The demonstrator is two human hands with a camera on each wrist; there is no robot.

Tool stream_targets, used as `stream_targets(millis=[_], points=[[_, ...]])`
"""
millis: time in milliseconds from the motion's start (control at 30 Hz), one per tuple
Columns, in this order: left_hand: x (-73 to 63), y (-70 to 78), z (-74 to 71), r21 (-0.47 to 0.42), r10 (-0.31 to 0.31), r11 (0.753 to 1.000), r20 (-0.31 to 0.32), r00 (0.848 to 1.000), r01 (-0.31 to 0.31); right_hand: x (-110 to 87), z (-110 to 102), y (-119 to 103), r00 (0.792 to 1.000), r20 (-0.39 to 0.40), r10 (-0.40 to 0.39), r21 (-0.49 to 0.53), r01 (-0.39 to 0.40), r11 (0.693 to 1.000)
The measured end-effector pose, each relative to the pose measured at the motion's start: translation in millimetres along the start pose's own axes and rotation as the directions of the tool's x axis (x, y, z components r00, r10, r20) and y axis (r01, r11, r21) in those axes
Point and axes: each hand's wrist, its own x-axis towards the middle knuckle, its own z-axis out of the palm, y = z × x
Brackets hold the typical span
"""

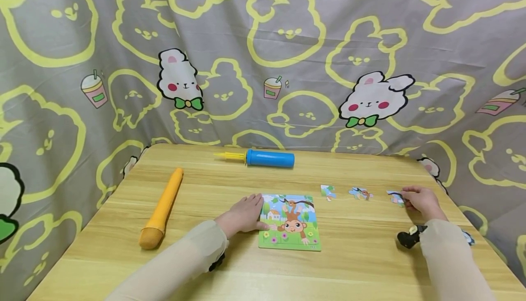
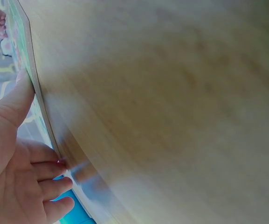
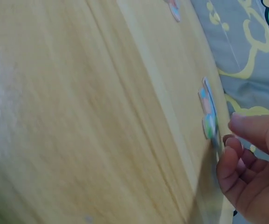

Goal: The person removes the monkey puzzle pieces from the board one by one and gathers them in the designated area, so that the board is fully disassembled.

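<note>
Left hand point(image 1: 243, 213) loose-fingered against the puzzle board point(image 1: 289, 222); three pieces point(image 1: 361, 194) lie off it. One is at the right hand point(image 1: 424, 201), whose grip we cannot tell; two lie leftward.

- The left forearm point(image 1: 176, 257), sleeved in pale cloth, slants inward toward its hand.
- The left hand point(image 1: 244, 213) shows its back to the head camera; its thumb point(image 2: 22, 95) points forward, spread away from its loosely bent fingers point(image 2: 52, 188).
- The right forearm point(image 1: 452, 260), likewise sleeved, reaches forward behind its hand.
- The right hand point(image 1: 422, 200) is well apart from the left, its thumb point(image 3: 251, 129) close above curled fingers point(image 3: 228, 170).
</note>
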Motion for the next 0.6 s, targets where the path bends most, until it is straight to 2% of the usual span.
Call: stream_targets(millis=[200, 367, 600], points=[[-1.0, -0.8, -0.6, -0.030, 0.007, 1.000, 0.003, 1.000, -0.007, -7.8, 5.6, -24.4, 0.989, 0.020, -0.149, -0.154, 0.150, 0.977], [-0.8, -3.6, 1.7, -0.048, 0.023, 0.999, -0.003, 1.000, -0.024, -13.0, 19.9, -54.5, 0.971, 0.018, -0.239, -0.173, 0.239, 0.955], [1.2, -7.4, 4.1, -0.113, 0.041, 0.993, 0.004, 0.999, -0.040, -24.6, 55.6, -97.5, 0.914, 0.087, -0.396, -0.141, 0.405, 0.903]])
